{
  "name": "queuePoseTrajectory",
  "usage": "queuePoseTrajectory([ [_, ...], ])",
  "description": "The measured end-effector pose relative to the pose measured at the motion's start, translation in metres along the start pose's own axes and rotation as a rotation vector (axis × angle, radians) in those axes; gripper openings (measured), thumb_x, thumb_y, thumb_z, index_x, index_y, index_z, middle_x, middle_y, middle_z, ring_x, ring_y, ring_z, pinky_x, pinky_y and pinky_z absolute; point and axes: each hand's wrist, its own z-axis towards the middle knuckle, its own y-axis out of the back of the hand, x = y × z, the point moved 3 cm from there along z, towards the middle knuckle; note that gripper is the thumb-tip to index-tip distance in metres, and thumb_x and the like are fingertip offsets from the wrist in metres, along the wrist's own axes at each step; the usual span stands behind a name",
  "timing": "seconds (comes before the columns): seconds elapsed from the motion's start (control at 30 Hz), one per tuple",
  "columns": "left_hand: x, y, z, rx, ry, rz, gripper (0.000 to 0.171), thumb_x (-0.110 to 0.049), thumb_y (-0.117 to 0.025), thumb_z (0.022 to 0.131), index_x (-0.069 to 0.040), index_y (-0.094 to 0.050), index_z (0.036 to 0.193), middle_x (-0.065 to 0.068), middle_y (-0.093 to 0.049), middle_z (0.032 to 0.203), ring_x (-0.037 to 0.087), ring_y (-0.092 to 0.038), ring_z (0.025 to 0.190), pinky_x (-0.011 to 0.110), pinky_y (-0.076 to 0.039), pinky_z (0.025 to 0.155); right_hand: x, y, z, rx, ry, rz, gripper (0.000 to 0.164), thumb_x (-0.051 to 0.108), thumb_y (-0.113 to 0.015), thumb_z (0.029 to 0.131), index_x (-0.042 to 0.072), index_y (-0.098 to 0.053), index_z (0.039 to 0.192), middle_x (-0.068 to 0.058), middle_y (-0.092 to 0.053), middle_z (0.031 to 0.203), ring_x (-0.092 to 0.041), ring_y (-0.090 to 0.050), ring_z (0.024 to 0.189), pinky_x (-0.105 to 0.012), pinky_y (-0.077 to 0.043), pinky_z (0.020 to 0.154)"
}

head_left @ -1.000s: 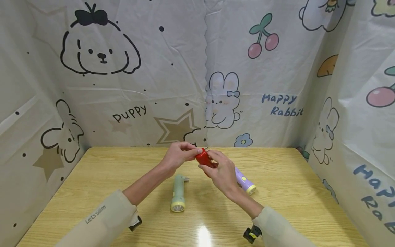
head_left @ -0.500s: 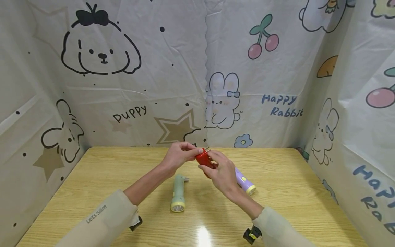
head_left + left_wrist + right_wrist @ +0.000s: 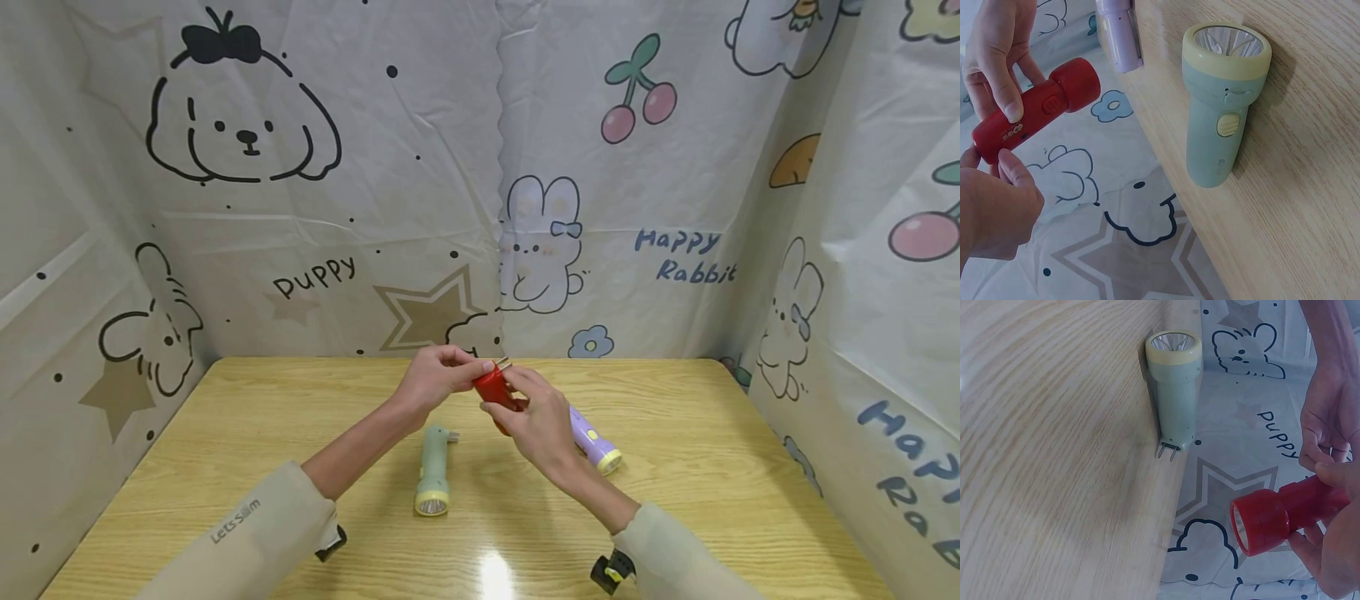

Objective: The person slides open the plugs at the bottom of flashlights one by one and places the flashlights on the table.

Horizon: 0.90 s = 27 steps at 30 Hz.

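Both hands hold a red flashlight (image 3: 492, 389) up above the far part of the table. My left hand (image 3: 438, 379) pinches its tail end between thumb and fingers, right by two metal plug prongs (image 3: 502, 363) that stick out there. My right hand (image 3: 542, 421) grips the body from the other side. In the left wrist view, a switch button (image 3: 1054, 104) and a small printed mark show on the red flashlight's side, with the wider head pointing away from the hands. Its lens (image 3: 1239, 526) shows in the right wrist view, and no light is seen in it.
A green flashlight (image 3: 434, 467) with a cream head lies left of centre, its prongs (image 3: 1168, 450) folded out. The purple flashlight (image 3: 592, 437) lies to the right, partly behind the right hand. Printed cloth (image 3: 420, 192) walls off the wooden table's (image 3: 300, 400) back and sides.
The metal prongs at the red flashlight's tail show more clearly than a second ago, standing out as a pair. Both hands stay in almost the same place.
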Motion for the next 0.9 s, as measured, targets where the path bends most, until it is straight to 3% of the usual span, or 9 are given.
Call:
queuePoseTrajectory([
  [0.47, 0.0018, -0.0011, -0.0010, -0.009, 0.002, 0.014, 0.023, -0.022, -0.078, 0.089, 0.000, -0.071, 0.095, 0.010, -0.070, 0.100, 0.022, -0.069, 0.085, 0.042, -0.055, 0.093, 0.0001, -0.0010, -0.0002, 0.013, -0.017, 0.029, 0.033, 0.007, -0.085, 0.080, 0.011, -0.073, 0.110, -0.004, -0.068, 0.108, -0.017, -0.065, 0.093, -0.025, -0.059, 0.071],
  [0.9, 0.0057, -0.0032, -0.0011, 0.001, -0.008, -0.006, 0.026, -0.023, -0.076, 0.092, 0.001, -0.072, 0.102, 0.011, -0.068, 0.104, 0.023, -0.069, 0.089, 0.039, -0.055, 0.092, -0.0020, 0.0001, 0.0007, 0.030, -0.054, -0.038, 0.035, 0.012, -0.086, 0.080, 0.010, -0.074, 0.112, -0.004, -0.069, 0.108, -0.018, -0.066, 0.090, -0.026, -0.060, 0.070],
])
